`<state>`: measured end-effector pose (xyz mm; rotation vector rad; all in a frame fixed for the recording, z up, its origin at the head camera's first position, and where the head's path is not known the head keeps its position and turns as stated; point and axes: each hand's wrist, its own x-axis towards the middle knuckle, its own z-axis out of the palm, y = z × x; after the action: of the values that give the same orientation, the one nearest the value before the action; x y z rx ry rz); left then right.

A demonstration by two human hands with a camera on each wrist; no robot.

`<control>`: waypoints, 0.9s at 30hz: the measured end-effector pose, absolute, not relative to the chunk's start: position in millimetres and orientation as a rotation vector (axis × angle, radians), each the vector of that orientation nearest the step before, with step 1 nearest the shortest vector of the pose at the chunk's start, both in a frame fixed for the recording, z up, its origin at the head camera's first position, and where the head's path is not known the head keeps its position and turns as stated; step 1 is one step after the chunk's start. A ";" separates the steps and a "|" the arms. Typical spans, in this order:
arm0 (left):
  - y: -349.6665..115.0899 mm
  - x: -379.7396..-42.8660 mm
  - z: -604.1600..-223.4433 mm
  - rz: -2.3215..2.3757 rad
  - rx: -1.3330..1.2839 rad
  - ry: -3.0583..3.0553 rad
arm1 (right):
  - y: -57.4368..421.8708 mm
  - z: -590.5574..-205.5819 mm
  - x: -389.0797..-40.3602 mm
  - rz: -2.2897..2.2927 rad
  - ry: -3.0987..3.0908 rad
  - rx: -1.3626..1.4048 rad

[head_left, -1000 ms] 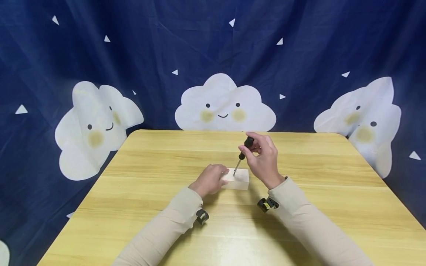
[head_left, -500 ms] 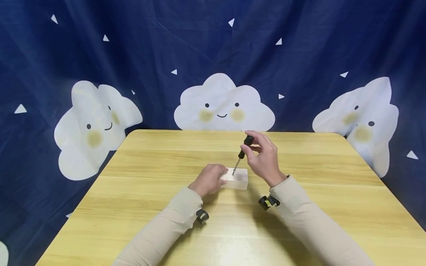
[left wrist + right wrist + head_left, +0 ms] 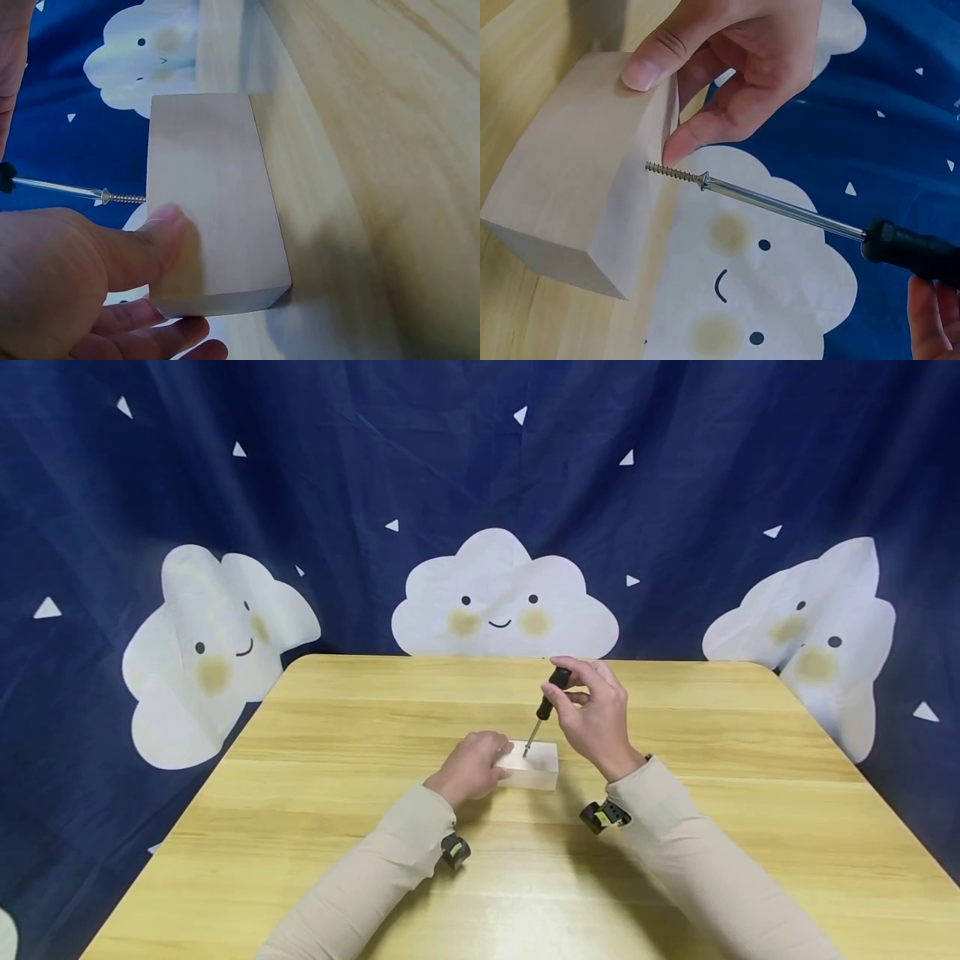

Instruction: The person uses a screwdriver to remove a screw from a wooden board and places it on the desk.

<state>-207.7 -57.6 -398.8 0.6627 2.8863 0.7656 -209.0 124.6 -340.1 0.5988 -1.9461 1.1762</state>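
Note:
A pale wooden block [image 3: 542,768] lies on the table. My left hand [image 3: 471,766] grips its left end; in the left wrist view the thumb presses the near side and other fingers curl around the end. A threaded screw [image 3: 673,172] stands in the block's top, much of its shank still exposed. The tip of a screwdriver [image 3: 787,208] with a black handle meets the screw head [image 3: 105,196]. Above the block, my right hand [image 3: 598,718] pinches that handle between thumb and fingers. In the head view the screwdriver leans with its handle toward the right.
The light wooden table [image 3: 337,727] extends around the block on all sides. Behind it hangs a dark blue curtain [image 3: 337,485] printed with white clouds and triangles. A small black wrist camera [image 3: 454,851] sits under the left cuff, another camera [image 3: 603,817] under the right.
My right thumb has shifted slightly to the right on the screwdriver handle. The block, screw and left hand stay in place; the head view has drifted a little.

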 end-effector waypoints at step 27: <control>-57.7 -209.2 -398.2 0.725 0.669 2.900 | 120.5 -351.7 -214.7 1.175 -1.837 0.648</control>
<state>-209.2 -57.7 -398.2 0.6693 2.9000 0.7249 -214.7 120.5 -351.7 0.6481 -1.8368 1.1748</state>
